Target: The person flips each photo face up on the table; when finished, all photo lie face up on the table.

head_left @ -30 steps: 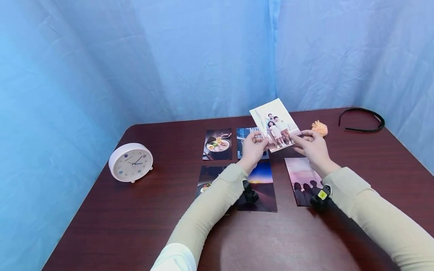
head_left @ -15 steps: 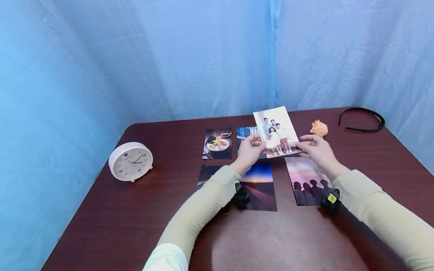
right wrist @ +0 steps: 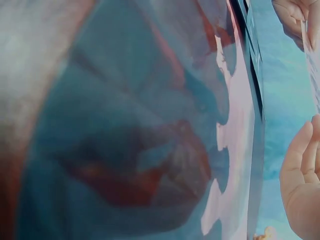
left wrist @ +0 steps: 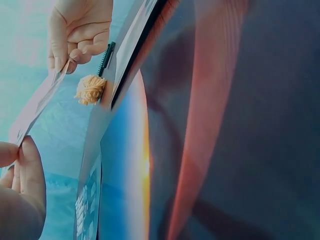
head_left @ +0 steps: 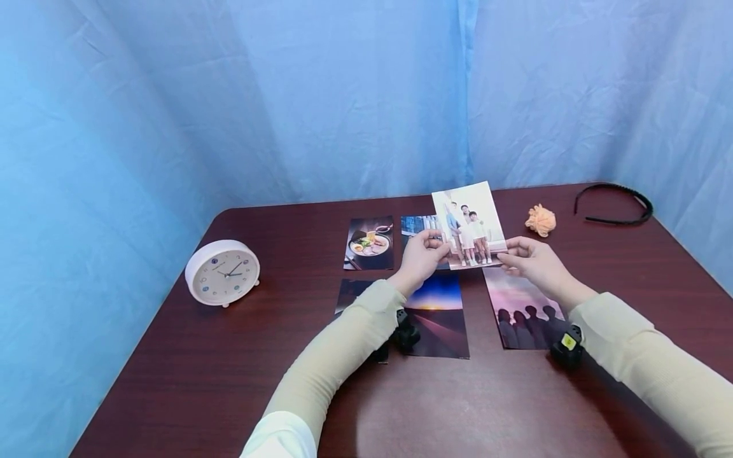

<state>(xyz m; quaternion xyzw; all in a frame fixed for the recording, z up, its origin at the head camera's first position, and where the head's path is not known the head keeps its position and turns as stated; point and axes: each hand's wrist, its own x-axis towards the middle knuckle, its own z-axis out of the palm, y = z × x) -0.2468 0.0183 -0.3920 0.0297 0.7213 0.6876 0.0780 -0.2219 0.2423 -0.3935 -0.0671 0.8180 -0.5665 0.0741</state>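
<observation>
A family photo [head_left: 471,224] is held up above the table between both hands. My left hand [head_left: 420,257] pinches its lower left edge between thumb and fingers. At the lower right corner my right hand [head_left: 535,266] pinches it the same way. In the left wrist view the photo [left wrist: 37,107] appears nearly edge-on, raised off the surface. Under and around the hands lie more photos: a sunset road photo [head_left: 438,318], a silhouettes photo [head_left: 515,305], and a building photo [head_left: 417,224] partly hidden by the held one.
A ramen photo [head_left: 369,243] lies at the back, and a dark photo [head_left: 350,292] is partly covered by the left sleeve. A white alarm clock [head_left: 223,273] stands at left. An orange scrunchie [head_left: 541,220] and black headband [head_left: 621,221] lie at back right on the table [head_left: 240,369].
The family photo has come down slightly and turned more upright, its tilt lessening. My right hand has shifted a little right and down; both hands keep hold of it.
</observation>
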